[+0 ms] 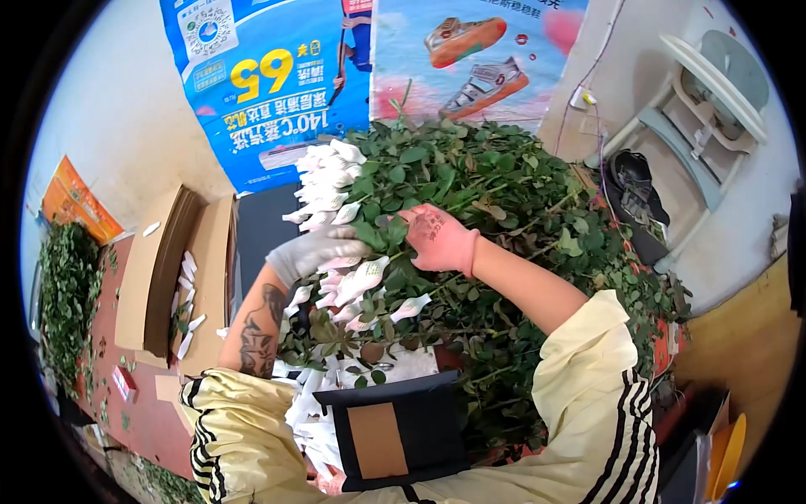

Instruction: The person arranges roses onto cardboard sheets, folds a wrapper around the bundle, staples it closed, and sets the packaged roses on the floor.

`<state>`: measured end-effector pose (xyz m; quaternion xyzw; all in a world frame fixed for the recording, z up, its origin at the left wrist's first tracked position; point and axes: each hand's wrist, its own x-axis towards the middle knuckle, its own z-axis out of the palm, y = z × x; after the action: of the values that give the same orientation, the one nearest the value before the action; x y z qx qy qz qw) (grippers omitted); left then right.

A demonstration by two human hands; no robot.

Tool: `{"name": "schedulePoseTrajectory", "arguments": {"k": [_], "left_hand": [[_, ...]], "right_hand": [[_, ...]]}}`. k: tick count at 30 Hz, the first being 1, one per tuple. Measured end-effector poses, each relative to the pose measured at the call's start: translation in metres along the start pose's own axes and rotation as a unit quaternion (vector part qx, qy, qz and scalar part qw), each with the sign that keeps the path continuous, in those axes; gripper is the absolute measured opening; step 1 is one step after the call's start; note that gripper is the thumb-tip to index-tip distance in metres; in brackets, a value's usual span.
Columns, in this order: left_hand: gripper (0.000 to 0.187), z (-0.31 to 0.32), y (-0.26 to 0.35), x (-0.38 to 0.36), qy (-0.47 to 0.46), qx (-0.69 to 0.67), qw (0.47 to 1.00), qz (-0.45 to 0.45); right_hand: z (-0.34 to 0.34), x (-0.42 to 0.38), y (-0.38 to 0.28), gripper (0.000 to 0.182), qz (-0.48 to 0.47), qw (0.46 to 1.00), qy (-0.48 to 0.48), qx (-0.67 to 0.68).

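My left hand [315, 252], in a pale grey glove, lies with fingers stretched out over the wrapped flower heads and against green leaves. My right hand [441, 241] wears a pink glove; its fingers curl round a leafy rose stem [379, 235], and the grip itself is partly hidden. White-sleeved rose heads [363, 279] lie below and between my hands. Another stack of white-sleeved heads [329, 178] lies just beyond my left hand. Their leafy stems [495, 189] spread to the right in a thick pile.
A dark flap with a brown strip [378, 437] stands close to my body, beside loose white sleeves [315, 424]. Cardboard pieces [151, 273] and a small red-white box [124, 384] are at left. More foliage [67, 290] lies farther left. A high chair [705, 126] stands at right.
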<state>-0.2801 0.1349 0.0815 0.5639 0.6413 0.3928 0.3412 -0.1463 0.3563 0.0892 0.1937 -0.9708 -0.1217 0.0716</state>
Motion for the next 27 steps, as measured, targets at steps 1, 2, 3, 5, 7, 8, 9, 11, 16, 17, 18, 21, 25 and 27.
{"name": "schedulePoseTrajectory", "arguments": {"k": [1,2,3,5,7,8,9,11,16,17,18,21,25,27], "left_hand": [[0.065,-0.001,0.013,0.002,0.002,-0.118,0.992,-0.041],[0.07,0.001,0.026,0.003,0.006,-0.235,0.968,-0.084],[0.077,0.009,0.019,0.005,0.073,-0.345,0.936,0.011],[0.055,0.001,0.012,0.013,0.202,-0.315,0.927,-0.001],[0.036,-0.01,-0.002,0.021,0.325,-0.025,0.945,-0.03],[0.031,-0.011,-0.009,0.028,0.382,0.141,0.913,-0.032],[0.028,-0.013,-0.004,0.032,0.403,0.228,0.886,-0.03],[0.031,-0.013,-0.015,0.045,0.345,0.376,0.855,-0.09],[0.033,-0.003,-0.023,0.06,0.295,0.609,0.722,-0.145],[0.035,-0.004,-0.022,0.062,0.253,0.618,0.724,-0.172],[0.035,-0.005,-0.021,0.063,0.254,0.617,0.725,-0.173],[0.037,-0.011,-0.011,0.066,0.289,0.577,0.754,-0.121],[0.031,-0.003,0.01,0.061,0.349,0.597,0.721,-0.046],[0.029,0.01,0.004,0.052,0.298,0.584,0.743,-0.134]], "right_hand": [[-0.012,-0.002,0.004,0.041,0.02,0.999,-0.025,-0.016],[-0.024,-0.001,0.012,0.041,0.037,0.998,-0.05,-0.031],[-0.025,-0.007,0.031,0.037,0.005,0.997,0.073,-0.028],[-0.05,-0.011,0.066,0.034,0.021,0.97,0.235,-0.056],[-0.077,-0.032,0.092,0.031,0.232,0.917,0.302,-0.117],[-0.092,-0.035,0.105,0.026,0.284,0.882,0.375,0.037],[-0.108,-0.038,0.118,0.022,0.311,0.808,0.465,0.184],[-0.124,-0.042,0.137,0.021,0.291,0.773,0.536,0.176],[-0.124,-0.037,0.113,0.029,0.179,0.816,0.55,0.016],[-0.121,-0.036,0.109,0.032,0.163,0.825,0.54,0.036],[-0.118,-0.036,0.105,0.035,0.145,0.835,0.529,0.055],[-0.112,-0.037,0.101,0.038,0.135,0.842,0.518,0.06],[-0.098,-0.03,0.094,0.041,0.134,0.857,0.49,0.083],[-0.094,-0.025,0.09,0.042,0.131,0.869,0.47,0.09]]}}
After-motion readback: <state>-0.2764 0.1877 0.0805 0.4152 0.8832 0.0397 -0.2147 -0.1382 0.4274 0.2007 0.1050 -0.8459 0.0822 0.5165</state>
